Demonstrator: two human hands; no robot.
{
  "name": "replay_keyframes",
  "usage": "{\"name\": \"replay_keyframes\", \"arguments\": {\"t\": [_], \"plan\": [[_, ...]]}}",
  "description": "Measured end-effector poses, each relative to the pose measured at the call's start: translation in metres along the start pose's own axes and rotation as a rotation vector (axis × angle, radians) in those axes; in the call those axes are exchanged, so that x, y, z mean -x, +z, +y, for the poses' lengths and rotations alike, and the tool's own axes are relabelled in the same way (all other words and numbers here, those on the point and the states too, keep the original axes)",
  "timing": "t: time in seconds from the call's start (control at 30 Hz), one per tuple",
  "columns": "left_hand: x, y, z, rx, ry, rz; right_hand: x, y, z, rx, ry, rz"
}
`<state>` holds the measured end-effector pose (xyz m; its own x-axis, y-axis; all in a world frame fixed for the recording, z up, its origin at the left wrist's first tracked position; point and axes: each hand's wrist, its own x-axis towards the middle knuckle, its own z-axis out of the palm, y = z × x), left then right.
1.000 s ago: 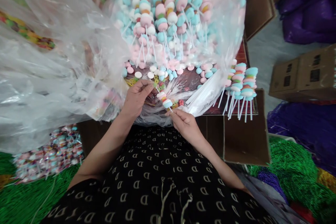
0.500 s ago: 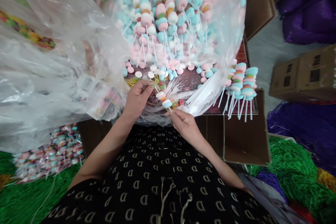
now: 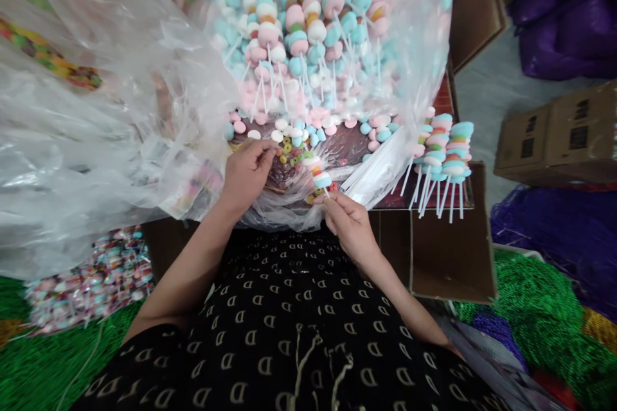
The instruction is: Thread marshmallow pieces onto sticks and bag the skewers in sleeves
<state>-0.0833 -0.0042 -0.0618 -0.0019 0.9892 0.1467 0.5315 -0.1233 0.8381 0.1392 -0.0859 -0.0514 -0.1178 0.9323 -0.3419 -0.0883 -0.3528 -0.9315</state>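
Observation:
My right hand [image 3: 349,225] pinches the white stick of a candy skewer [image 3: 319,173], which leans up and to the left. White, orange, red and pale blue pieces are threaded on it, with a green piece at its upper end. My left hand [image 3: 248,173] is to the left of the skewer and apart from it, thumb and forefinger pressed together; whatever lies between them is too small to make out. Just beyond its fingertips lie small gummy rings [image 3: 288,153] in yellow, green and orange. Loose marshmallows [image 3: 276,135] are scattered behind them.
Finished marshmallow skewers [image 3: 267,9] lie on a big clear bag at the back. More skewers [image 3: 441,141] rest at the table's right edge, near a bundle of white sticks [image 3: 371,164]. Crumpled plastic [image 3: 120,135] covers the left side. An open carton [image 3: 450,244] stands below right.
My left hand has drawn away from the skewer's tip, slightly to the left. My right hand has carried the skewer a little to the right, and green now shows at its upper end.

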Motion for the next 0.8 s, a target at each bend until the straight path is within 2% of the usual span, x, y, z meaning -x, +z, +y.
{"name": "replay_keyframes", "arguments": {"t": [0.1,0.17,0.3,0.4,0.5,0.63,0.7,0.8], "plan": [[-0.007,0.004,-0.005,-0.275,0.036,-0.126,0.000,-0.001,0.002,-0.006,-0.013,0.006],[-0.007,0.008,-0.006,-0.377,0.048,-0.175,0.001,0.000,0.003,-0.004,-0.016,0.001],[-0.005,0.012,-0.003,-0.455,0.102,-0.214,0.001,0.003,0.002,0.013,-0.001,-0.023],[-0.003,0.011,-0.003,-0.420,0.088,-0.184,0.001,0.004,-0.001,0.039,0.020,-0.047],[-0.002,0.009,-0.006,-0.262,0.023,-0.114,0.001,0.004,-0.003,0.073,0.019,-0.079],[-0.004,0.010,-0.008,0.247,-0.210,0.003,0.001,0.004,0.001,0.153,0.006,-0.113],[-0.006,0.012,-0.005,0.499,-0.318,0.017,0.001,0.005,0.003,0.176,0.006,-0.124],[-0.007,0.016,0.001,0.673,-0.373,0.024,0.001,0.006,0.004,0.204,-0.007,-0.127]]}}
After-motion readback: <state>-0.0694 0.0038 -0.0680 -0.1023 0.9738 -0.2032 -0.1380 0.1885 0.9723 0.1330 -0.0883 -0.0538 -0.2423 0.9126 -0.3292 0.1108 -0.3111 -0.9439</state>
